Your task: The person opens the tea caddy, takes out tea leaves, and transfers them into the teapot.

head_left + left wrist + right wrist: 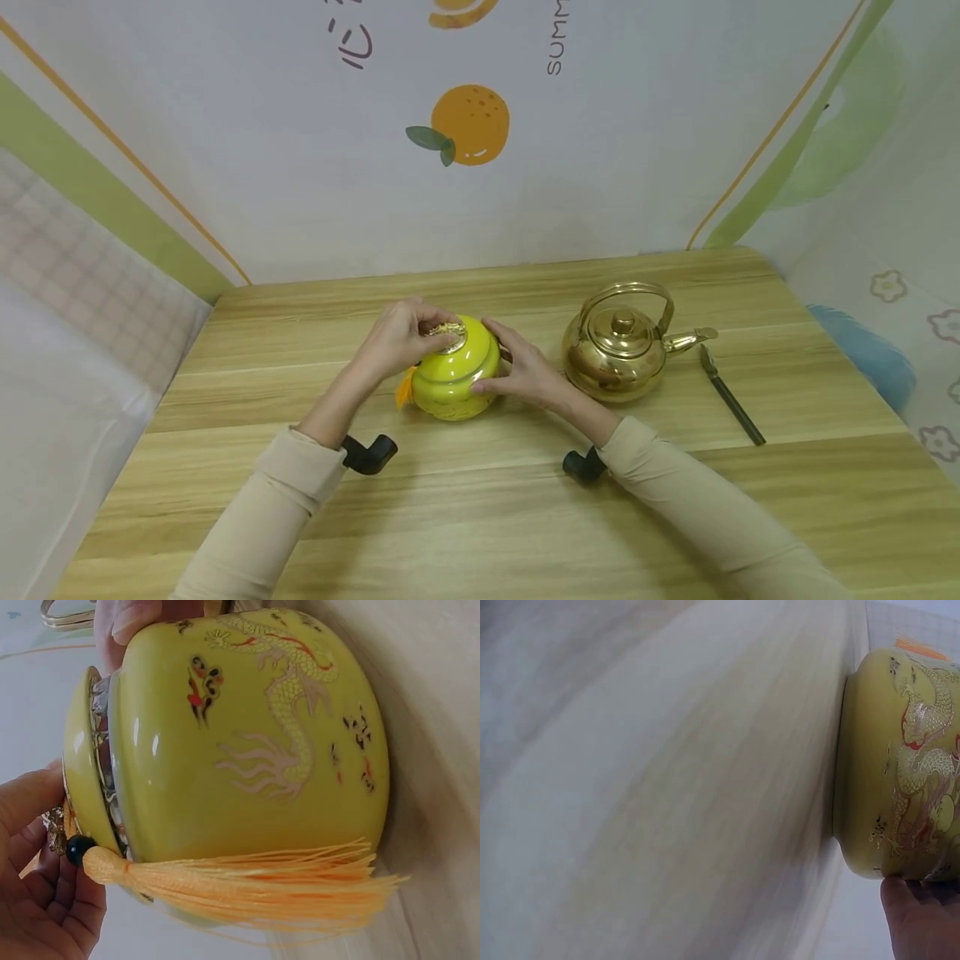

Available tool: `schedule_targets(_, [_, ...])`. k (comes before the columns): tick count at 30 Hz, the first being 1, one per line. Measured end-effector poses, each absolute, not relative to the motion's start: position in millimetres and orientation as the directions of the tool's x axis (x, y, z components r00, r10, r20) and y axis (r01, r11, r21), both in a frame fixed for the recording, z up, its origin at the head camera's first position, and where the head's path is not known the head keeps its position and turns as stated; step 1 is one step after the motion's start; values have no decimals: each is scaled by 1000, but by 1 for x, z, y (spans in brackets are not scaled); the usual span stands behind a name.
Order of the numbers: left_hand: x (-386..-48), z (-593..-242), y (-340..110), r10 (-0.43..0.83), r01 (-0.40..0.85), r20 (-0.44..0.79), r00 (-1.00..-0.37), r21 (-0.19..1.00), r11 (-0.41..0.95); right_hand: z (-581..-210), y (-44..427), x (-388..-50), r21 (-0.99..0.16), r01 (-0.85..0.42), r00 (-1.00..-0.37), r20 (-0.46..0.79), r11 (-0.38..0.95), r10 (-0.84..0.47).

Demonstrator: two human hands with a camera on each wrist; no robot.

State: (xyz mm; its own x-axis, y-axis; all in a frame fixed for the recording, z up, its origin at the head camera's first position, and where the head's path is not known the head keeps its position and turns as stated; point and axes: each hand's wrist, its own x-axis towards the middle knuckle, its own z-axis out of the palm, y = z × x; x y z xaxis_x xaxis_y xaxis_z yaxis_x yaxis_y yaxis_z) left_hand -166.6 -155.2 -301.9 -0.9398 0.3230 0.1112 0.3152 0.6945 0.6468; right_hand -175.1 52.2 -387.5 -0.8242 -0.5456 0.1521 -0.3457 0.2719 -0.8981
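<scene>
A yellow lidded jar [453, 392] with a dragon design stands on the wooden table. My left hand [401, 333] pinches the gold knob [54, 829] on top of its lid [81, 761]. Between the lid and the jar's mouth a narrow band with a pale, uneven edge shows in the left wrist view. An orange tassel [247, 881] with a dark bead hangs from the knob. Around the jar's right side my right hand [528, 371] holds it, thumb in front and fingers behind. In the right wrist view, this hand [926, 922] touches the jar's dragon-covered wall [885, 772].
A shiny brass kettle [615, 367] with a raised handle stands close to the right of my right hand. Beyond its spout lies a dark-handled brush-like tool [731, 396]. A white printed cloth [315, 167] hangs behind the table's back edge.
</scene>
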Motion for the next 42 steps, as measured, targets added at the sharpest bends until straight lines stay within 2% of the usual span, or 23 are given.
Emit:
schedule_targets(9, [-164, -307, -151, 310, 333, 150, -939, 622, 709, -386, 54, -175, -899, -340, -830, 149, 276, -537])
schedule_targets(16, [-165, -306, -151, 320, 326, 131, -938, 640, 695, -384, 54, -174, -901, -328, -833, 134, 285, -536])
schedule_targets(22, [-167, -304, -149, 326, 316, 110, -939, 650, 691, -359, 56, -160, -901, -327, -828, 127, 286, -547])
schedule_targets(29, [-166, -304, -146, 331, 324, 110, -937, 626, 709, -387, 59, -177, -901, -343, -825, 155, 265, -543])
schedule_targets(42, [-165, -312, -149, 305, 308, 126, -944, 665, 680, -387, 59, -180, -898, -358, -811, 161, 258, -563])
